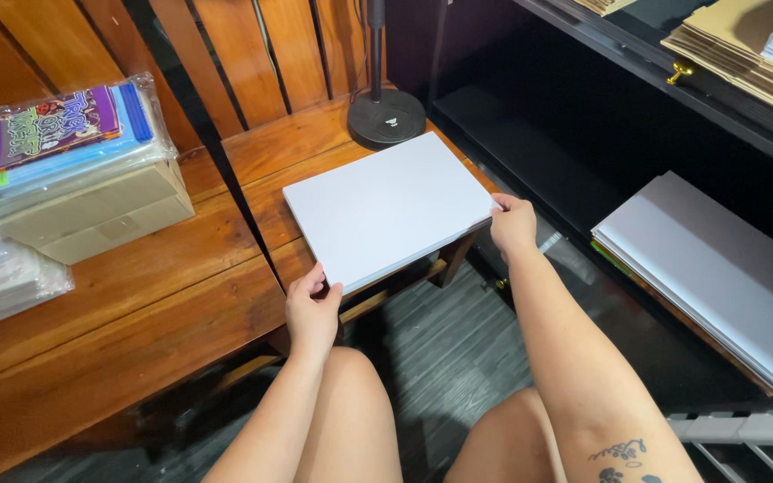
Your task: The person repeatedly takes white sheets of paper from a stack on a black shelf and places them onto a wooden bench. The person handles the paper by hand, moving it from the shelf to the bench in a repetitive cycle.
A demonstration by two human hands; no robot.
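Head view, flat smooth white paper stack (pixel 386 207), both hands gripping

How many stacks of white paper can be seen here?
2. One white stack lies on the wooden table, held by the left hand and right hand; another stack lies on the right. Others may be hidden.

The paper stack (pixel 386 207) is looking matt and smooth. The table (pixel 118 313) is showing varnished wood with a warm shine. The packets (pixel 55 134) are glinting in glossy plastic wrap. The stand base (pixel 386 116) is looking like dark matt metal.
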